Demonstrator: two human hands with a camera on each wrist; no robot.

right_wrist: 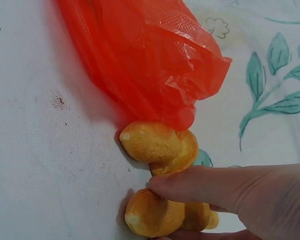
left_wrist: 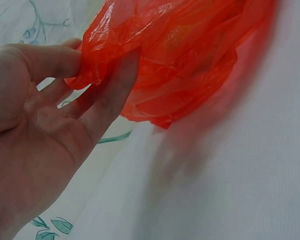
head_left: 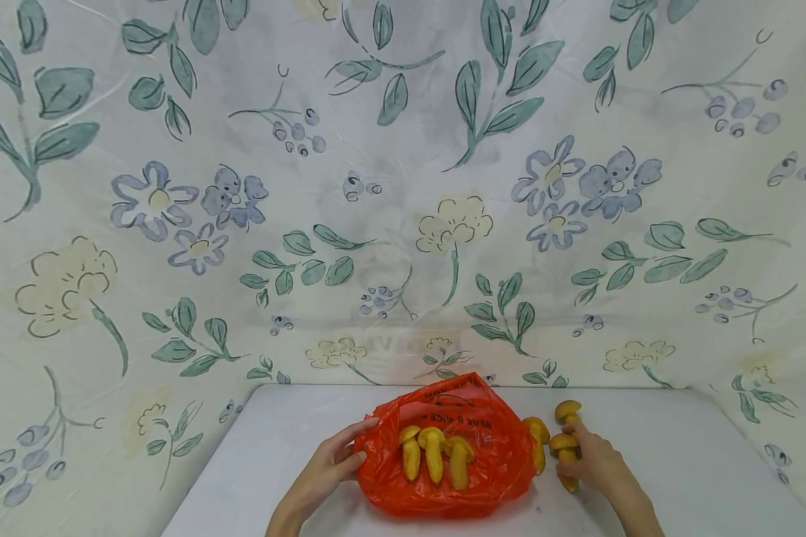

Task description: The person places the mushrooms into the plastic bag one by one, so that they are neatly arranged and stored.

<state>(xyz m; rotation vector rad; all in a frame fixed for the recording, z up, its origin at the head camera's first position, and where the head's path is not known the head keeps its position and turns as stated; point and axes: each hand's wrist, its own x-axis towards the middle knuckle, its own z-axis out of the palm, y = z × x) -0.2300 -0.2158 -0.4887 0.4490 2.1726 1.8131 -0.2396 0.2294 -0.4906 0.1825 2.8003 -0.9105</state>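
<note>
A red plastic bag (head_left: 493, 466) lies spread on the table with three yellow mushrooms (head_left: 434, 455) side by side inside it. My left hand (head_left: 325, 462) pinches the bag's left edge between thumb and fingers; in the left wrist view the thin film (left_wrist: 180, 65) bunches between them. On the other side, my right hand (head_left: 598, 456) holds a yellow mushroom (head_left: 567, 477), thumb on one side and the fingers mostly hidden behind it. Another mushroom (head_left: 539, 440) touches the bag's right edge. A further mushroom (head_left: 567, 410) lies just beyond the right hand's fingers.
The white table (head_left: 269, 425) ends at the back against a hanging cloth (head_left: 403, 298) printed with flowers and leaves. Small dark specks (right_wrist: 60, 102) mark the tabletop near the bag.
</note>
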